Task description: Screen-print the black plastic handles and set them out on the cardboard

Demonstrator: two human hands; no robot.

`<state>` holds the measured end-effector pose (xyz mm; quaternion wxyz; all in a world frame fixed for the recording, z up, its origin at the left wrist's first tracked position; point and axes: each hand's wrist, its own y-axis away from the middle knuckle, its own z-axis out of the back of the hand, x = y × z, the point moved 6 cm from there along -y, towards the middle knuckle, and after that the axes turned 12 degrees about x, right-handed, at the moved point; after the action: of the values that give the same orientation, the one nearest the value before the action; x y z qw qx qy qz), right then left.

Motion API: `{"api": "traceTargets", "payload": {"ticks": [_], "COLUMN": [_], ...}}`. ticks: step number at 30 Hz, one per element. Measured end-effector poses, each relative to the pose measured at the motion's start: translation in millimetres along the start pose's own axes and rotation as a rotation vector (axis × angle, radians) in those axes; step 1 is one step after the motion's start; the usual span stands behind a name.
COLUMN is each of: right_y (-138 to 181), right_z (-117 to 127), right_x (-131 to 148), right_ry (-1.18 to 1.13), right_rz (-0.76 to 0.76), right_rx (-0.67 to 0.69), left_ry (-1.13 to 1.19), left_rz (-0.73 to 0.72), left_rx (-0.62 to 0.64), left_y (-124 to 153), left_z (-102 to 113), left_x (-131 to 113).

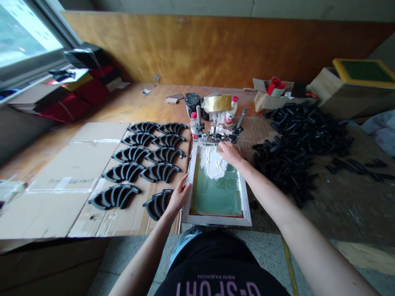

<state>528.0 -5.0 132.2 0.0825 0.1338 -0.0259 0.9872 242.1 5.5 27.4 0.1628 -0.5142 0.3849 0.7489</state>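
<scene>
A screen printing frame (247, 201) with a green mesh lies in front of me on the table, with thick white ink (212, 164) smeared over its far half. My right hand (230, 153) is at the far end of the mesh, fingers curled down beside the ink; whatever they hold is hidden. At the frame's left side my left hand (180, 194) has its thumb and fingers closed about the edge. A metal hinge clamp (219, 133) holds the frame's far end. Left of it, curved black handle-like pieces (119, 196) lie in fanned rows on flattened cardboard (77, 164).
A large heap of black pieces (296, 135) spreads to the right. Behind the clamp stand a dark tub (192, 105) and red-capped bottles (230, 113). Open boxes (327, 88) sit at back right; stacked red and black bundles (92, 88) sit at back left.
</scene>
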Motion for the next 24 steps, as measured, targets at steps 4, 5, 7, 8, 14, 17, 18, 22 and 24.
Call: {"api": "traceTargets", "payload": {"ticks": [4,5,7,8,14,17,18,22,24], "right_y": [27,38,58,64,58,68,73,66,43], "right_z": [-17,-18,-16,-13,-5,-17,-20,-14,1], "right_x": [21,26,34,36,30,35,38,38,30], "right_ry": [0.106,0.118,0.121,0.111,0.036,0.059,0.052,-0.043,-0.083], "right_rz": [0.116,0.192,0.35,0.412,0.329,0.361,0.398,0.384,0.282], "right_rx": [0.124,0.151,0.217,0.249,0.178,0.102,0.109,0.124,0.077], "left_ry": [-0.036,-0.037,-0.029,-0.022,-0.002,0.017,0.027,0.068,0.095], "left_rz": [0.021,0.022,0.019,0.016,0.02,0.034,0.038,0.054,0.052], "left_rx": [-0.017,-0.024,-0.028,-0.025,-0.022,-0.007,-0.001,0.013,0.035], "left_y": [2,3,4,5,6,7,8,14,19], "left_z": [0,0,-1,-2,-1,0,0,0,1], "left_x": [1,-1,-4,-6,-11,-11,-12,-25,-39]}}
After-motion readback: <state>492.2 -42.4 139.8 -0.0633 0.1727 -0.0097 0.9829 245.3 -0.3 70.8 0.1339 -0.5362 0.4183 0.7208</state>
